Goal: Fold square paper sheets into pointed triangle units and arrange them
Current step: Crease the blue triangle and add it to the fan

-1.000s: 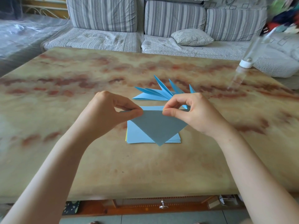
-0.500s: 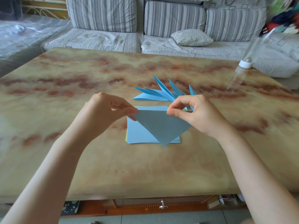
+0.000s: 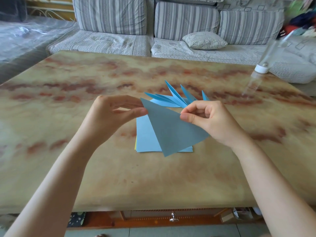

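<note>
A person holds a folded blue paper triangle [image 3: 172, 129] up over the middle of a big tan and red-brown marble-look table [image 3: 85, 168]. The left hand [image 3: 112, 115] pinches the triangle's top left corner between the thumb and the long fingers. There is a small gap showing behind the pinch. The right hand [image 3: 210, 122] pinches the top edge farther right with its thumb and first finger. Its other fingers are curled in.

The top edge of the triangle slants down from the left hand to the right hand. The sharp bottom point hangs just past the near edge of a stack of light blue square paper sheets [image 3: 145, 137]. That stack lies flat on the table, right under the hands. A thin yellow sheet edge [image 3: 136, 144] peeks out on the stack's left side.

Just behind the hands is a fan of pointed blue folded units [image 3: 172, 100], with the tips sticking up and away.

Wide tabletop spreads out to the left of the left hand and to the right of the right hand. More of it lies between the stack and the near table edge.

A blurry clear bottle with a white cap [image 3: 261, 69] is at the far right, well apart from the hands. A grey striped sofa [image 3: 111, 16] with a small pale pillow [image 3: 204, 40] sits behind the table's far edge.
</note>
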A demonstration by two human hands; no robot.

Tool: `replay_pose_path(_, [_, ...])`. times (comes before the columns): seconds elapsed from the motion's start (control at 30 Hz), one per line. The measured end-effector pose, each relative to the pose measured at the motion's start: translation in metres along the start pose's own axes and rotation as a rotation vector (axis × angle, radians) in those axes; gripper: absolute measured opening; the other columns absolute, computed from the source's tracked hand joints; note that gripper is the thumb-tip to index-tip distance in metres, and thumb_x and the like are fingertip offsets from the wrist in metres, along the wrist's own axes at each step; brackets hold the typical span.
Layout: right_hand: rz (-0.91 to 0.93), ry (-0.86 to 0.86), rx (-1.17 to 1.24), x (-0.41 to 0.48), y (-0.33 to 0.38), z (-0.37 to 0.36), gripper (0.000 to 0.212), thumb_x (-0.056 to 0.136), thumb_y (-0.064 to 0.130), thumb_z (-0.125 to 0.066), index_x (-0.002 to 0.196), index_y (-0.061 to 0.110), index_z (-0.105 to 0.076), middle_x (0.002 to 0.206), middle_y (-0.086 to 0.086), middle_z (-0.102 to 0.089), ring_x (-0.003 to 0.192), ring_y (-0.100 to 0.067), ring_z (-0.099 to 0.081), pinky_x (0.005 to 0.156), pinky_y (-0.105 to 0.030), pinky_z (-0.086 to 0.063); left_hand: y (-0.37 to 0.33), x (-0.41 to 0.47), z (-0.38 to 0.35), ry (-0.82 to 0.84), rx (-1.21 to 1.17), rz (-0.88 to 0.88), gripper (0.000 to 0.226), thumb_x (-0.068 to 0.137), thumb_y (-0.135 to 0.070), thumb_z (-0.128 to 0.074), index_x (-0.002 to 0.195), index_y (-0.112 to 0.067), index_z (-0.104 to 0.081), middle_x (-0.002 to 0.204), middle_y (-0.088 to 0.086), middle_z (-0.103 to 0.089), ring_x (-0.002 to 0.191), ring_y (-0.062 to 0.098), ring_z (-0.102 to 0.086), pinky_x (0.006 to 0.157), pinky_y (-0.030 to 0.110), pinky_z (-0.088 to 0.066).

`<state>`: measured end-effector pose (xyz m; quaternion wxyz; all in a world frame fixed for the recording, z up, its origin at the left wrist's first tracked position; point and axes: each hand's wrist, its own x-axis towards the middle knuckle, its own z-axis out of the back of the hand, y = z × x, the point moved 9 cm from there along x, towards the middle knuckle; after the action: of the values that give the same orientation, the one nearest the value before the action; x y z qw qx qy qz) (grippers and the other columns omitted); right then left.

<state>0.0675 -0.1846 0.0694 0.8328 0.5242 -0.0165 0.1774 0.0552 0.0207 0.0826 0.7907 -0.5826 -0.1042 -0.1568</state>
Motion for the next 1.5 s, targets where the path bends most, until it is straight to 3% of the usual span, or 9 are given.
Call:
replay_pose_path(0.13, [-0.035, 0.01, 0.101, 0.0, -0.003, -0.006, 0.007, 0.084, 0.015, -0.069, 0.078, 0.018, -0.069, 0.076, 0.01, -0.072, 0.072, -0.001, -0.063, 0.07, -0.01, -0.043, 0.004, -0.001, -0.007, 0.007, -0.199, 0.046, 0.023, 0.076, -0.026, -0.064, 0.098, -0.022, -0.071, 0.092, -0.011, -0.075, 0.09, 0.008, -0.071, 0.082, 0.024, -0.055])
replay_pose_path(0.27, [-0.09, 0.04, 0.187, -0.001, -0.008, -0.015, 0.011, 0.072, 0.03, -0.07, 0.077, 0.02, -0.07, 0.078, 0.007, -0.073, 0.075, -0.007, -0.065, 0.077, -0.021, -0.048, 0.006, -0.001, -0.015, 0.012, -0.381, 0.091, 0.03, 0.082, -0.025, -0.063, 0.111, -0.018, -0.067, 0.107, 0.0, -0.073, 0.103, 0.018, -0.068, 0.081, 0.034, -0.057])
replay_pose_path(0.37, [-0.113, 0.048, 0.213, -0.001, -0.01, -0.019, 0.017, 0.069, 0.032, -0.07, 0.079, 0.018, -0.07, 0.08, 0.004, -0.073, 0.079, -0.011, -0.066, 0.086, -0.031, -0.049, 0.006, -0.001, -0.02, 0.034, -0.455, 0.11, 0.022, 0.087, -0.026, -0.061, 0.107, -0.026, -0.072, 0.109, 0.001, -0.072, 0.106, 0.018, -0.067, 0.08, 0.033, -0.057])
replay_pose_path(0.5, [-0.133, 0.039, 0.249, -0.001, -0.015, -0.024, 0.015, 0.07, 0.031, -0.07, 0.079, 0.019, -0.071, 0.081, 0.005, -0.073, 0.08, -0.009, -0.067, 0.088, -0.031, -0.049, 0.004, -0.003, -0.021, 0.012, -0.45, 0.109, 0.015, 0.086, -0.029, -0.066, 0.097, -0.029, -0.076, 0.105, 0.002, -0.073, 0.102, 0.02, -0.069, 0.075, 0.028, -0.056])
replay_pose_path(0.63, [-0.126, 0.094, 0.258, -0.002, -0.013, -0.033, 0.008, 0.077, 0.02, -0.07, 0.081, 0.013, -0.069, 0.08, 0.004, -0.072, 0.077, -0.008, -0.066, 0.077, -0.02, -0.051, 0.006, -0.004, -0.016, -0.095, -0.456, 0.131, 0.015, 0.089, -0.017, -0.059, 0.098, -0.016, -0.071, 0.093, 0.002, -0.076, 0.09, 0.017, -0.072, 0.068, 0.024, -0.055])
replay_pose_path(0.73, [-0.111, 0.059, 0.258, -0.002, -0.007, -0.032, 0.017, 0.071, 0.026, -0.073, 0.082, 0.014, -0.07, 0.083, 0.001, -0.073, 0.08, -0.012, -0.067, 0.077, -0.022, -0.052, 0.009, -0.006, -0.016, -0.138, -0.456, 0.156, 0.014, 0.092, -0.011, -0.058, 0.096, -0.015, -0.071, 0.089, 0.001, -0.076, 0.085, 0.017, -0.073, 0.067, 0.023, -0.056])
replay_pose_path(0.97, [-0.091, -0.066, 0.317, 0.002, 0.005, -0.032, 0.017, 0.068, 0.018, -0.078, 0.081, 0.011, -0.07, 0.08, -0.001, -0.073, 0.075, -0.013, -0.068, 0.074, -0.024, -0.056, 0.01, -0.008, -0.028, -0.117, -0.418, 0.193, 0.01, 0.088, -0.017, -0.063, 0.087, -0.017, -0.074, 0.085, 0.001, -0.076, 0.08, 0.016, -0.073, 0.064, 0.024, -0.056])
replay_pose_path(1.07, [-0.118, -0.065, 0.299, 0.001, 0.003, -0.034, 0.008, 0.074, 0.007, -0.076, 0.078, 0.009, -0.07, 0.073, 0.0, -0.072, 0.068, -0.012, -0.067, 0.069, -0.022, -0.055, 0.009, -0.009, -0.028, -0.155, -0.411, 0.192, 0.009, 0.084, -0.019, -0.068, 0.083, -0.013, -0.075, 0.082, 0.003, -0.076, 0.077, 0.017, -0.073, 0.063, 0.024, -0.055])
replay_pose_path(1.5, [-0.12, -0.032, 0.316, -0.001, 0.009, -0.041, 0.005, 0.078, 0.004, -0.073, 0.079, 0.008, -0.071, 0.07, 0.0, -0.073, 0.065, -0.015, -0.067, 0.064, -0.019, -0.054, 0.015, -0.012, -0.023, -0.259, -0.382, 0.234, 0.017, 0.083, -0.018, -0.071, 0.071, -0.006, -0.068, 0.076, 0.007, -0.075, 0.069, 0.016, -0.071, 0.063, 0.025, -0.056])
